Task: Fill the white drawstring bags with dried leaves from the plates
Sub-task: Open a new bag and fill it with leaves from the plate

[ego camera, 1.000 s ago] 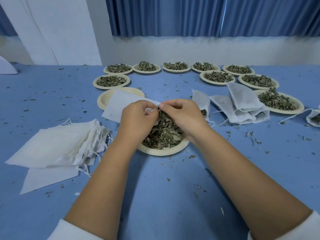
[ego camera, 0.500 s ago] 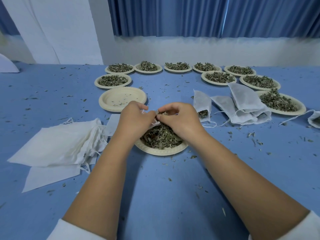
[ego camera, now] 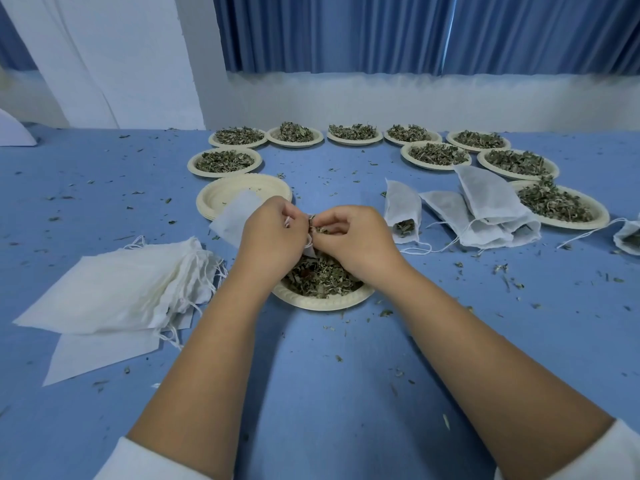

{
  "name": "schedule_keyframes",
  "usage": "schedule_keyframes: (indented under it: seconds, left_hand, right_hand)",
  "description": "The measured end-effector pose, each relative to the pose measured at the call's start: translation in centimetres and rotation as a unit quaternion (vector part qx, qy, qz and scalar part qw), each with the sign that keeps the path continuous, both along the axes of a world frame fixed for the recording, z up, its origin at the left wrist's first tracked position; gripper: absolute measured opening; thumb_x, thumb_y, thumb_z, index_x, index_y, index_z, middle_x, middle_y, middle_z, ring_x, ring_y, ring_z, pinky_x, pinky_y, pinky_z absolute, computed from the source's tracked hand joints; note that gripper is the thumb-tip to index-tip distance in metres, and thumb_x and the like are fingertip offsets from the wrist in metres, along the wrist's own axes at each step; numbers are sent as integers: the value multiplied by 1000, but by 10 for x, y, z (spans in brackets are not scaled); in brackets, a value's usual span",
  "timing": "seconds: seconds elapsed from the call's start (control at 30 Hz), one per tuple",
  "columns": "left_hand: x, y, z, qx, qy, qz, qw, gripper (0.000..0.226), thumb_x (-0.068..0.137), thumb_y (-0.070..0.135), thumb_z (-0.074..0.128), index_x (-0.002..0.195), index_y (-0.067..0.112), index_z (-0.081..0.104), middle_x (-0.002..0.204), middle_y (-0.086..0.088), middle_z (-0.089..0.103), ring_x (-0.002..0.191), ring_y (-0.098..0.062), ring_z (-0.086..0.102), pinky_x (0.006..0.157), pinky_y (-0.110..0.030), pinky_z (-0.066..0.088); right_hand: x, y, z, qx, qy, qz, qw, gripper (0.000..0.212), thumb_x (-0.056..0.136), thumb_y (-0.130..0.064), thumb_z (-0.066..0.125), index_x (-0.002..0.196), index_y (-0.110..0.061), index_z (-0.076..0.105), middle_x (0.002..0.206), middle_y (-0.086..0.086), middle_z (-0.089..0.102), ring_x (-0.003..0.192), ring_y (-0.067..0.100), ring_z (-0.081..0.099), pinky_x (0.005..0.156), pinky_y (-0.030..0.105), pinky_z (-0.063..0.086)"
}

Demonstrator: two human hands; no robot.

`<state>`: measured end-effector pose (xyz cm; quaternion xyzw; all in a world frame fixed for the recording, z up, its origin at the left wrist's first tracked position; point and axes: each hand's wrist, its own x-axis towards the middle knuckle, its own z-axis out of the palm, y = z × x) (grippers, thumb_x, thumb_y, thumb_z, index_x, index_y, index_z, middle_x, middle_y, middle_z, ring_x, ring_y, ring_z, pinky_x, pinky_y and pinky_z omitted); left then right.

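Hands meet over the near plate (ego camera: 322,301), which sits on the blue desk (ego camera: 311,393) with a heap of dried leaves (ego camera: 322,277) in it. The left hand (ego camera: 273,233) has its fingers curled round the mouth of a white drawstring bag (ego camera: 239,216), grasping it, with a bit of string showing between them. The bag's body trails away to the left, over the edge of an empty plate (ego camera: 242,183). The right hand (ego camera: 356,240) touches the left at the bag's mouth, its fingers bent and pinching a tuft of leaves (ego camera: 322,230) there. To the left lies a stack of flat bags (ego camera: 117,289), strings hanging off its right edge. To the right, a filled bag (ego camera: 403,213) lies with leaves showing at its open mouth, just beside a pile of further filled bags (ego camera: 485,209) that overlaps the rim of a full plate (ego camera: 571,224). More plates of leaves (ego camera: 355,143) curve along the far side of the desk, before a blue curtain (ego camera: 381,29). Leaf crumbs (ego camera: 502,268) speckle the desk all around
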<state>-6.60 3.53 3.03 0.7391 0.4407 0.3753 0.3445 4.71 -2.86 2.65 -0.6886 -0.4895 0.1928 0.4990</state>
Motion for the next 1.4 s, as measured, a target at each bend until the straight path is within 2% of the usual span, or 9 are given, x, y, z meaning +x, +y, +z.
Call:
schedule_keyframes:
  seconds: [0.2,0.33,0.47,0.6,0.87,1.03,1.17,1.3,1.4]
  left_hand:
    - [-2,2,1,-9,-49,-2,999,9,94,20,56,85,23,58,73,8,64,72,-6,60,63,-25,43]
    - [0,1,2,-10,-75,-14,997,8,94,23,59,86,23,59,73,7,63,64,-3,56,60,-24,40]
    - [0,-1,3,-11,-91,-27,995,7,94,23,59,87,23,59,67,10,62,55,6,54,59,-22,40]
    - [2,-5,3,-22,-75,-60,995,7,94,22,58,87,23,59,55,15,61,54,5,55,58,-19,43]
    - [1,1,0,-14,-92,-3,996,9,94,25,59,86,22,59,56,18,62,54,7,53,59,-25,41]
    - [0,1,2,-21,-105,-11,994,8,93,25,58,85,26,60,58,16,61,53,4,53,56,-25,39]
    - [1,-4,4,-17,-102,-55,993,8,94,25,58,87,26,61,56,16,60,53,-1,51,57,-25,40]
    - [-1,-4,5,-24,-128,-56,990,6,92,23,59,87,26,61,55,18,58,49,2,49,55,-22,38]
    - [-2,-4,6,-26,-129,-72,989,10,92,20,58,86,27,61,56,17,57,49,2,49,53,-20,37]
  right_hand:
    - [7,-1,7,12,119,16,993,16,90,-12,65,96,-20,77,87,-4,77,83,10,73,86,34,58]
    - [7,-3,6,30,123,5,992,11,81,-9,77,91,-13,78,84,1,77,81,16,73,86,34,58]
    - [6,-3,7,57,84,-22,995,18,74,-11,84,73,-22,69,80,-7,73,70,1,68,72,18,54]
    - [7,-2,8,74,44,-39,995,25,73,-3,78,70,-20,61,75,-3,68,61,6,66,61,18,50]
    - [6,-4,10,98,27,-13,995,12,81,-10,71,77,-21,70,73,-8,71,69,5,66,71,23,56]
    - [6,-4,14,94,115,-54,987,4,83,-20,74,84,-18,71,78,-7,68,75,8,65,69,26,54]
    - [9,-2,11,19,178,-71,981,35,75,-42,81,96,-19,66,84,-5,61,65,4,57,60,22,52]
    - [12,-1,11,-38,280,-18,959,43,75,-36,83,108,-14,65,104,2,62,77,7,65,63,24,58]
    - [13,-1,8,-59,325,19,944,46,80,-24,80,119,-5,62,121,11,60,72,11,72,67,28,60]
